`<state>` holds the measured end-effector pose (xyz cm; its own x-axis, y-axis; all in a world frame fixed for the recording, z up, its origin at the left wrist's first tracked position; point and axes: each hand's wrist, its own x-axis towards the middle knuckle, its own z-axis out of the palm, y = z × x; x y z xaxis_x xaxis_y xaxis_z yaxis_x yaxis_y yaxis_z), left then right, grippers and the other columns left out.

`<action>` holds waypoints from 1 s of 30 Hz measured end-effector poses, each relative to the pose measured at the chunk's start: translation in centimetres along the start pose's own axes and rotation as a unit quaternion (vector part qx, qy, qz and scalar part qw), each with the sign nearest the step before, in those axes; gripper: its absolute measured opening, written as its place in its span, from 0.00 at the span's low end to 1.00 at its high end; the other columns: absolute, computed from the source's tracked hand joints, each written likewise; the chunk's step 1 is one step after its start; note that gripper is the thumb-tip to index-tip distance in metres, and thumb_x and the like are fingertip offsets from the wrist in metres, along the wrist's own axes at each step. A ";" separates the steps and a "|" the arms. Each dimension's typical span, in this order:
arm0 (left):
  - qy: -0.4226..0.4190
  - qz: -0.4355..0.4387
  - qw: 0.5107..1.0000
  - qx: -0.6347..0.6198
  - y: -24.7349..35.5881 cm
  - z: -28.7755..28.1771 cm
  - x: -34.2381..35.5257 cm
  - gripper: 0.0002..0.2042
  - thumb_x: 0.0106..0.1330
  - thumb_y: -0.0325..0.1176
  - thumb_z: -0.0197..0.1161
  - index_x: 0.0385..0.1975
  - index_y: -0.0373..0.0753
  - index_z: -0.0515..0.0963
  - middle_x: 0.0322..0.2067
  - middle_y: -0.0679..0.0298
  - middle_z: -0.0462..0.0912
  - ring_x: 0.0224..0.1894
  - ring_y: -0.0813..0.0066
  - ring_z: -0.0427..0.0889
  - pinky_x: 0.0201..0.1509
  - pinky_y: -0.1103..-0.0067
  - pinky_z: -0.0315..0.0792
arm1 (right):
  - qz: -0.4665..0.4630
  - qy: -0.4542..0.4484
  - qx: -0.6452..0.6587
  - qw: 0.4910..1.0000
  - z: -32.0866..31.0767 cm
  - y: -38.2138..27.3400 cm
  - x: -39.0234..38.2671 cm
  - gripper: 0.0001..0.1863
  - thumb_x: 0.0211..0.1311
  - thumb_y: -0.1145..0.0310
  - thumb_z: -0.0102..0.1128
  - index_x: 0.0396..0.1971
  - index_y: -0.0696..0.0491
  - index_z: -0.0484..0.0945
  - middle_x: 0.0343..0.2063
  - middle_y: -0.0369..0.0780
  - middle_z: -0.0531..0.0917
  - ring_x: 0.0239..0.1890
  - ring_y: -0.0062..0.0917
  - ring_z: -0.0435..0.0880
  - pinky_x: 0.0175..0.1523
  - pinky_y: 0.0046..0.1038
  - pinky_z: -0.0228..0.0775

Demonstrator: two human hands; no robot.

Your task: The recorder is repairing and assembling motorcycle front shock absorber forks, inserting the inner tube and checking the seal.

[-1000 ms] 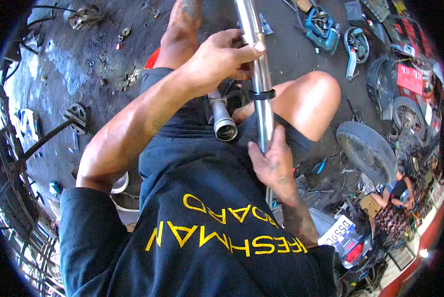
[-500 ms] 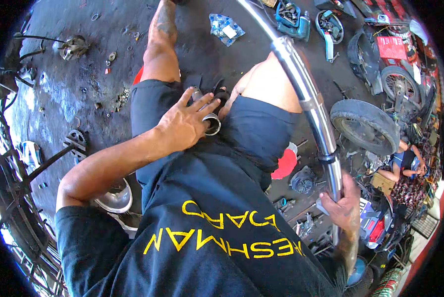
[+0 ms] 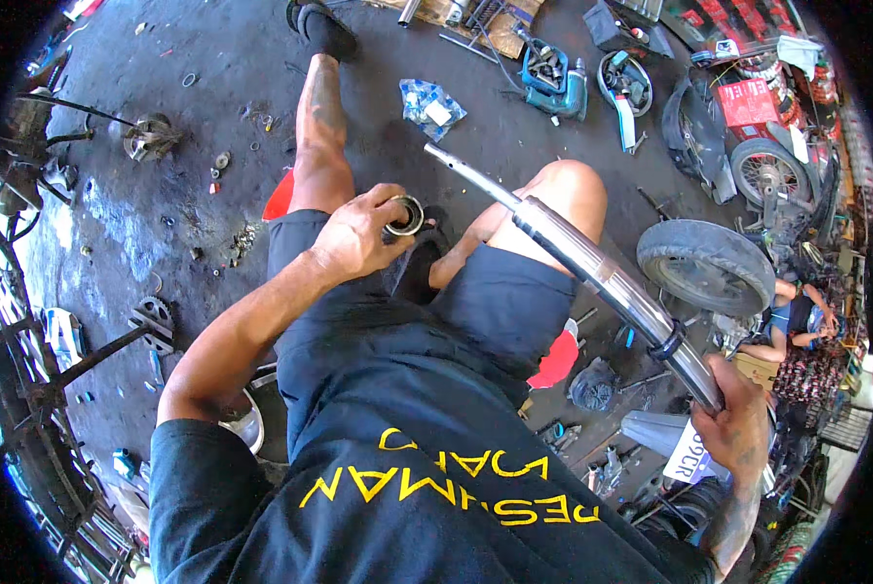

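In my right hand [image 3: 733, 414] is a shiny motorcycle fork tube [image 3: 607, 277], gripped near its lower end. A thinner rod [image 3: 470, 175] sticks out of its far end, and a dark ring circles it a little beyond my fingers. The tube slants up and left, above my right thigh. My left hand [image 3: 363, 229] has its fingers curled round a hollow metal tube [image 3: 418, 218], whose round open mouth faces up between my legs. Most of that tube's length is hidden by my hand. The rod's tip and the hollow tube are apart.
A loose wheel [image 3: 709, 265] lies right of my knee, with another person [image 3: 797, 316] beyond it. A blue power drill [image 3: 565, 92], a tray of parts [image 3: 626, 86] and a blue plastic bag [image 3: 432, 109] lie ahead. A red stool [image 3: 557, 358] shows beneath me. Metal frames line the left.
The fork tube has swung down and left at its far end, so its rod tip now shows. My right hand has moved right. The hollow tube's mouth has come up with my left hand.
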<state>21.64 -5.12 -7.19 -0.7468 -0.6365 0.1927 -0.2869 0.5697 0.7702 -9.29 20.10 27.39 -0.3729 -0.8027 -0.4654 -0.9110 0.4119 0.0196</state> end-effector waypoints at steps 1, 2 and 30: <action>-0.011 -0.011 0.999 0.034 0.1 0.0 -0.1 0.13 0.56 0.31 0.70 0.39 0.34 0.80 0.54 0.51 0.76 0.50 0.51 0.81 0.55 0.66 0.77 | -0.019 0.008 -0.004 1.000 0.1 -0.1 0.3 0.25 0.42 0.76 0.65 0.47 0.55 0.76 0.33 0.48 0.82 0.35 0.48 0.82 0.40 0.40 0.74; -0.022 -0.023 0.997 0.070 0.2 -0.1 0.0 0.10 0.58 0.30 0.69 0.37 0.34 0.81 0.55 0.51 0.75 0.50 0.50 0.81 0.55 0.66 0.77 | -0.018 0.004 0.026 0.999 0.5 -0.3 0.7 0.25 0.43 0.76 0.64 0.47 0.56 0.76 0.31 0.48 0.81 0.33 0.47 0.82 0.39 0.40 0.73; -0.300 -0.044 0.931 0.202 1.1 -4.4 0.5 0.07 0.53 0.27 0.62 0.29 0.30 0.79 0.38 0.48 0.83 0.40 0.52 0.86 0.41 0.65 0.80 | -0.113 -0.003 0.016 0.993 2.3 -1.9 4.7 0.24 0.48 0.73 0.63 0.50 0.51 0.75 0.30 0.48 0.81 0.34 0.48 0.82 0.36 0.43 0.73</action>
<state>23.64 -7.10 -3.60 -0.8761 -0.3534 -0.3281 -0.4740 0.7558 0.4518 -8.89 16.54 23.17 -0.1584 -0.8734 -0.4605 -0.9652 0.2352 -0.1142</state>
